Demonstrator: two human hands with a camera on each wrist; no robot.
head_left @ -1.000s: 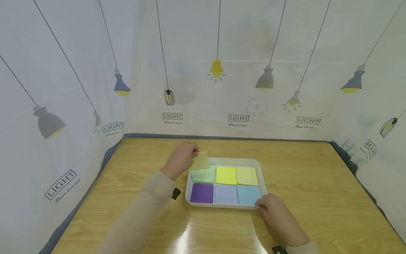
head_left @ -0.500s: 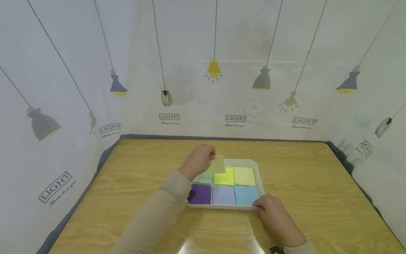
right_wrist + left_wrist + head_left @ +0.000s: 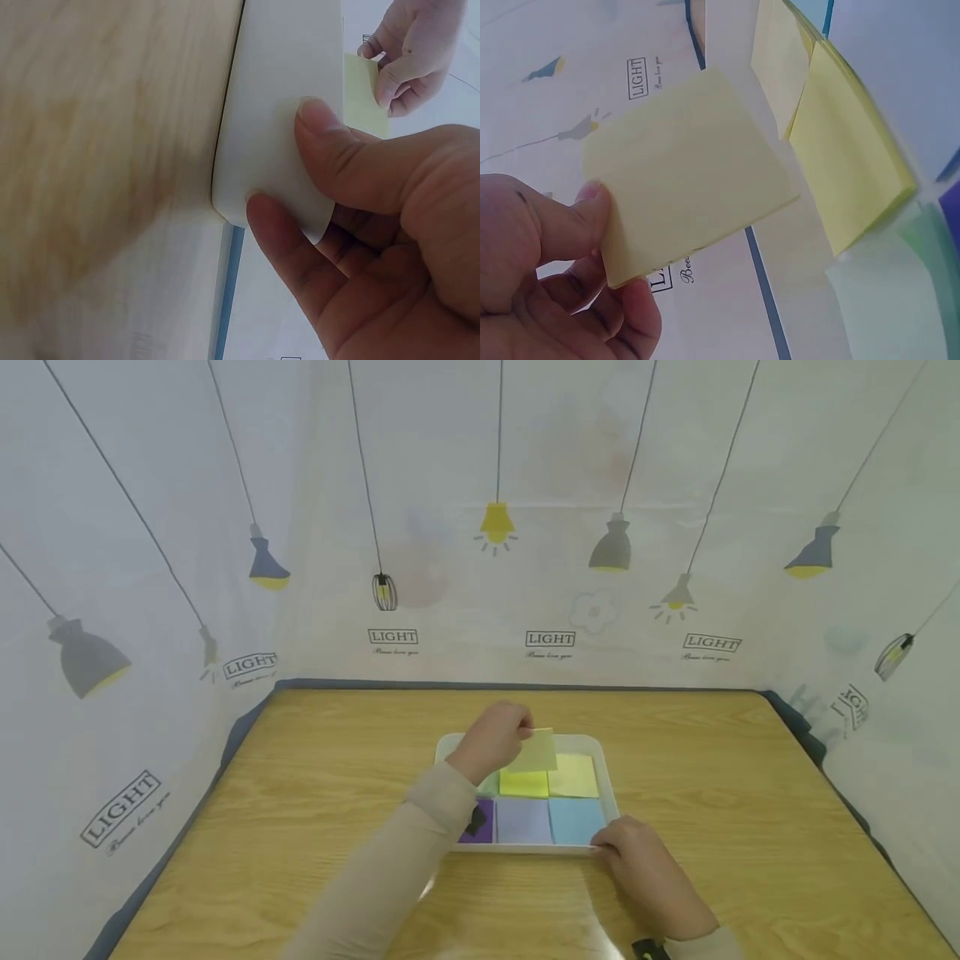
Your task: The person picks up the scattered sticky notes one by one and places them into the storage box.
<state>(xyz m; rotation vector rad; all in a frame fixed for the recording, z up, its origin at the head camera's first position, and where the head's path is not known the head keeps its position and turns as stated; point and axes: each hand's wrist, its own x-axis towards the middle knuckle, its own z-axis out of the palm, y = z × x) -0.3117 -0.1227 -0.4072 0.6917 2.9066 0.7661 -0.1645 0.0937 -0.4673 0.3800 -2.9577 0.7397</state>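
My left hand (image 3: 491, 745) pinches a pale yellow sticky note pad (image 3: 540, 750) by one edge and holds it up over the white tray (image 3: 525, 849). In the left wrist view, the thumb lies along the edge of the pad. Two rows of sticky note pads lie in the tray: bright yellow (image 3: 523, 786), pale yellow (image 3: 576, 777), lavender (image 3: 522, 822), blue (image 3: 576, 822), and, partly hidden by the left hand and wrist, light green (image 3: 489, 786) and purple (image 3: 487, 814). My right hand (image 3: 648, 872) grips the tray's near right corner, with thumb and index finger on its outer wall.
The tray stands on a wood-grain table (image 3: 742, 793). Beyond the table's back and side edges hangs a pale cloth (image 3: 450, 427) printed with lamps. A dark strap piece (image 3: 476, 821) hangs from the left wrist over the purple pad.
My left hand has moved right with the pale yellow pad, from above the light green pad to above the bright yellow one. The right hand keeps its grip on the tray corner.
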